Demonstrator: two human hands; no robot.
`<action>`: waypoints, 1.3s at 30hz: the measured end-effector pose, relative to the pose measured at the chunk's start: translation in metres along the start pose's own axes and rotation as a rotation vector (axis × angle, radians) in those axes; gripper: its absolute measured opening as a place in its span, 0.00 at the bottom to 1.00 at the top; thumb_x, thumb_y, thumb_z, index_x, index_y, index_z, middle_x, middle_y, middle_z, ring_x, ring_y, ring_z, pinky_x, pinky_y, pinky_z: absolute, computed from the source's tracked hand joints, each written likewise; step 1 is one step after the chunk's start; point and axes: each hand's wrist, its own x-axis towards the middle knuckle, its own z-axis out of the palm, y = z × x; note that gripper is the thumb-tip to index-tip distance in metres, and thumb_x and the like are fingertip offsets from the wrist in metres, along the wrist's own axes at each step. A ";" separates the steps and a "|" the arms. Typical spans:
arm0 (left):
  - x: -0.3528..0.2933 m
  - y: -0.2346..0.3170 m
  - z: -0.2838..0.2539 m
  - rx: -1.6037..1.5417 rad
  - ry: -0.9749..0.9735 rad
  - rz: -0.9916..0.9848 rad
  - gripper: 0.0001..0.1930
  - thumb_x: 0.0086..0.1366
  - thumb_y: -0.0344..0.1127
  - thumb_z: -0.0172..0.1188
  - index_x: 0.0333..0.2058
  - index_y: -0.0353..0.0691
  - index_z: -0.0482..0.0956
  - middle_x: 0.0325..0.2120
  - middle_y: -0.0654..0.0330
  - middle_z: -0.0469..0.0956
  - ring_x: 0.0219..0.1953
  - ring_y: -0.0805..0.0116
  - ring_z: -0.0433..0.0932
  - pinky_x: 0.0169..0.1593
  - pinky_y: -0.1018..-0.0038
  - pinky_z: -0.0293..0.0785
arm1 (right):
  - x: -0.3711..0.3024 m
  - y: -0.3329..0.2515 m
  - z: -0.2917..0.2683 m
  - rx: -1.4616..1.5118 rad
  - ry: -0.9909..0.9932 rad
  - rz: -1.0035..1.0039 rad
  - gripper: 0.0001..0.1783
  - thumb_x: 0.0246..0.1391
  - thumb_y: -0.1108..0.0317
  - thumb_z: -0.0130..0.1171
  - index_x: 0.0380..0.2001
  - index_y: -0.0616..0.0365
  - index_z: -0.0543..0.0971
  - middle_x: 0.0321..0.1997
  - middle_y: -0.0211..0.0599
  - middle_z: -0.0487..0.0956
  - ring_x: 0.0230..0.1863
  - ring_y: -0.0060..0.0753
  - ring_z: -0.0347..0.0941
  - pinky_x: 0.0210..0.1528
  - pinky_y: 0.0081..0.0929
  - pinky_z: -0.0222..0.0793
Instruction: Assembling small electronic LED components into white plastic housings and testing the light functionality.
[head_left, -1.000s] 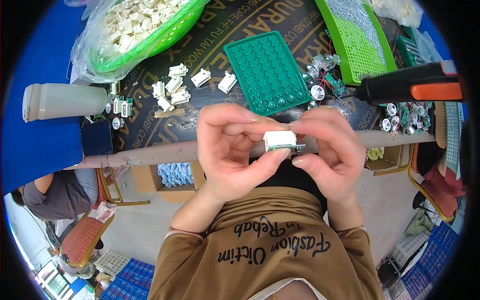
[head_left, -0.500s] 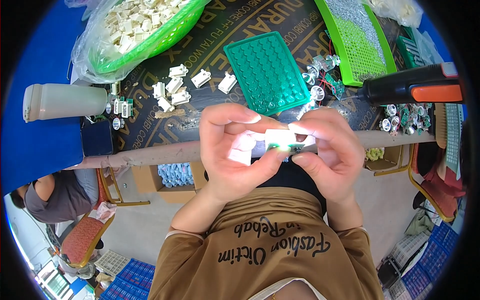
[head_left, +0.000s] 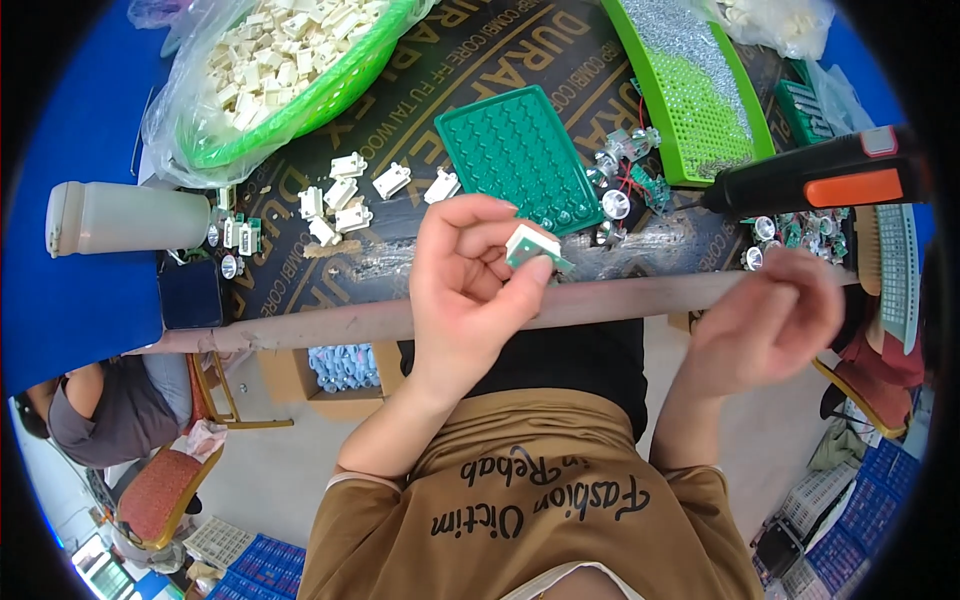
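In my left hand (head_left: 475, 285), thumb and fingers pinch a small white plastic housing (head_left: 532, 243) with a green circuit board on its face. This hand is just above the bench's front edge, below the green blister tray (head_left: 520, 155). My right hand (head_left: 770, 318) is off to the right, blurred, fingers curled; whether anything is in them does not show. Nearest to it is a pile of circuit boards with silvery reflector cups (head_left: 800, 238). Above that pile lies a black and orange electric screwdriver (head_left: 820, 180).
Several loose white housings (head_left: 340, 192) lie left of the tray. Behind them stands a green basket (head_left: 330, 110) heaped with more. A light-green tray (head_left: 735, 130) holds many small screws. More reflector cups with wires (head_left: 616, 204) sit beside the tray. A whitish bottle (head_left: 130, 218) lies at left.
My right hand has let go of the housing and swung right, toward the reflector pile. The left hand keeps hold of the housing, now tilted.
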 end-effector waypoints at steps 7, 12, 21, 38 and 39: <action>0.012 -0.008 0.009 -0.028 -0.039 -0.173 0.21 0.53 0.17 0.54 0.44 0.37 0.59 0.33 0.59 0.72 0.32 0.79 0.71 0.33 0.84 0.68 | 0.052 0.021 -0.007 0.241 -0.374 0.394 0.35 0.49 0.69 0.53 0.57 0.68 0.51 0.57 0.53 0.61 0.57 0.42 0.59 0.57 0.34 0.56; 0.021 -0.011 0.009 0.040 -0.080 -0.237 0.20 0.52 0.19 0.55 0.43 0.38 0.61 0.29 0.61 0.72 0.30 0.80 0.71 0.33 0.85 0.67 | 0.054 0.034 -0.021 0.359 -0.386 0.411 0.34 0.40 0.77 0.59 0.53 0.68 0.59 0.44 0.43 0.71 0.46 0.39 0.70 0.51 0.36 0.65; 0.023 -0.012 0.013 0.052 -0.103 -0.252 0.20 0.53 0.19 0.55 0.44 0.37 0.60 0.27 0.61 0.72 0.27 0.79 0.71 0.29 0.85 0.67 | 0.112 0.042 -0.012 0.527 -0.246 0.284 0.18 0.50 0.72 0.51 0.47 0.53 0.66 0.33 0.35 0.68 0.37 0.31 0.67 0.33 0.35 0.68; 0.023 -0.007 0.016 0.127 -0.135 -0.231 0.18 0.53 0.19 0.54 0.43 0.36 0.62 0.27 0.63 0.70 0.27 0.80 0.69 0.30 0.84 0.66 | 0.141 0.068 0.017 0.458 -0.345 0.222 0.18 0.51 0.75 0.49 0.46 0.67 0.64 0.32 0.44 0.73 0.34 0.32 0.70 0.34 0.35 0.71; 0.029 -0.009 0.016 0.140 -0.132 -0.185 0.18 0.53 0.19 0.55 0.43 0.36 0.62 0.26 0.64 0.70 0.28 0.80 0.69 0.31 0.84 0.65 | 0.141 0.070 0.020 0.376 -0.287 0.201 0.16 0.51 0.75 0.49 0.44 0.66 0.65 0.31 0.44 0.73 0.31 0.32 0.70 0.33 0.33 0.70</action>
